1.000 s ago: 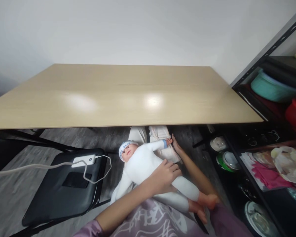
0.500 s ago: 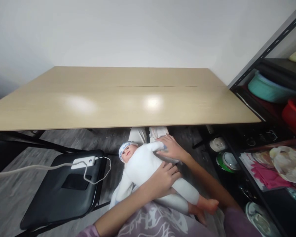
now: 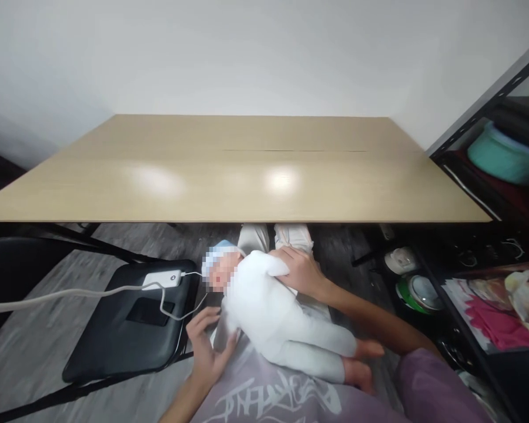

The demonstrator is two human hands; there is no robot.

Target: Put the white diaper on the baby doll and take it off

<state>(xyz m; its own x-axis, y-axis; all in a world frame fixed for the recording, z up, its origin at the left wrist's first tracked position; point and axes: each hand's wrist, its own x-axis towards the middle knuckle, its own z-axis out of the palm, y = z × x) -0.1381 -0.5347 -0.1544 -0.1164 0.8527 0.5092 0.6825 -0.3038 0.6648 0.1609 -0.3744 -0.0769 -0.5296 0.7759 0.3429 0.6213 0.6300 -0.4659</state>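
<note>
Just below the centre of the frame, we have a doll (image 3: 264,305) in white clothes lying across our lap, its head toward the left under a pale blue-and-white cap (image 3: 224,245) and its bare feet (image 3: 361,374) toward the lower right. Our right hand (image 3: 303,271) rests against the doll's upper arm, fingers curved; whether it is clamped there, we cannot tell. Our left hand (image 3: 209,343), at the doll's lower left, has thumb and fingers spread apart beside the other sleeve. Along the bottom edge, our purple shirt (image 3: 264,402) shows white lettering. Across the middle stretches a pale wooden tabletop (image 3: 229,188). At lower left, a black chair (image 3: 119,346) carries a white device (image 3: 162,279), a dark flat slab (image 3: 150,311) and a pale cable (image 3: 92,292). At right, shelving (image 3: 489,104) bears a teal basin (image 3: 506,155) and, lower down, a bright pink cloth (image 3: 502,323).
</note>
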